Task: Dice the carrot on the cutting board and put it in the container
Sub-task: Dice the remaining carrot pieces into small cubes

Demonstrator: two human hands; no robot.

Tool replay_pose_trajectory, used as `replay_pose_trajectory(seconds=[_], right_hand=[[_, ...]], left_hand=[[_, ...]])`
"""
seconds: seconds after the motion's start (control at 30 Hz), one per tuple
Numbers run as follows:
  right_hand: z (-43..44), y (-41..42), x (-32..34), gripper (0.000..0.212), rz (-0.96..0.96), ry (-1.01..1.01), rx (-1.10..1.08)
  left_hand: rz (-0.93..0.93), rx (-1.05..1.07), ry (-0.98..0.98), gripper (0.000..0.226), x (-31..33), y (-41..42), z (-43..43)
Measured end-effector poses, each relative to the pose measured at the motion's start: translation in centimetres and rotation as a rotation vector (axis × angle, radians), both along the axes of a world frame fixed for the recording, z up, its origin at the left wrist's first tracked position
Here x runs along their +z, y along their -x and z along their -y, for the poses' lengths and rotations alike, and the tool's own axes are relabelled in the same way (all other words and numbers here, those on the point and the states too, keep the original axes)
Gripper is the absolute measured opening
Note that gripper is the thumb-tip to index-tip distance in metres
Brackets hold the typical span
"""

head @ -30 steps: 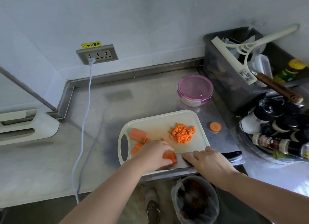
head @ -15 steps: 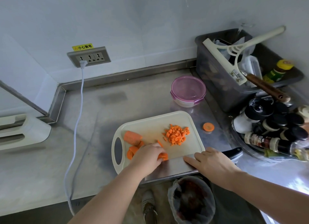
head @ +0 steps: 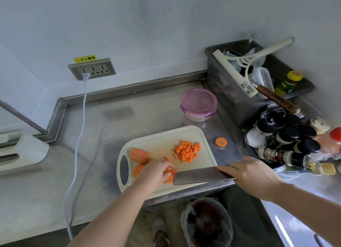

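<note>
The left grip [head: 156, 171] has its fingers curled down over a bunch of carrot strips [head: 168, 173], pinning them to the near side of the cutting board [head: 162, 136]. The right grip [head: 252, 176] is closed round the hidden handle of the knife [head: 199, 174], whose broad blade reaches left to just beside the strips. A carrot chunk [head: 139, 154] lies near the board's handle end and the diced carrot [head: 188, 150] is heaped at the far right. The pink-lidded container [head: 198, 103] stands beyond the board on the tabletop [head: 92, 154].
</note>
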State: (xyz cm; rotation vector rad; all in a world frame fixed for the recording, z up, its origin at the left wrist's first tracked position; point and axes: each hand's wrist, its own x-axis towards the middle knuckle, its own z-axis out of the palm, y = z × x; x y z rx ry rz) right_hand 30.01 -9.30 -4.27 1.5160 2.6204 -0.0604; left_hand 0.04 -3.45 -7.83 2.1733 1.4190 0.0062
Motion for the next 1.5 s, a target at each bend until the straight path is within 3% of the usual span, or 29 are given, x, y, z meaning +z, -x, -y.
replay_pose_trajectory(seconds=[0.23,0.47,0.8,1.1,1.5], right_hand=[[0.4,1.8,0.7,0.042,-0.28,0.132,-0.292],[-0.5,3.6,0.5,0.038,-0.318,0.243,-0.406],[0.4,7.9,-2.0,0.032,-0.545,0.526,-0.6],[0.4,9.1,-2.1,0.029,-0.574,0.574,-0.652],[0.5,9.6,-1.5,0.028,-0.575,0.592,-0.669]], left_hand=[[-0.211,-0.184,-0.068,0.052,0.2,0.5,0.7],[-0.122,-0.016,-0.062,0.038,-0.9,-0.5,1.1],[-0.05,0.182,-0.074,0.034,-1.2,-1.4,2.0],[-0.056,0.189,-0.133,0.023,-0.7,-1.3,1.3],[-0.07,0.1,-0.142,0.033,-1.1,-1.0,1.7]])
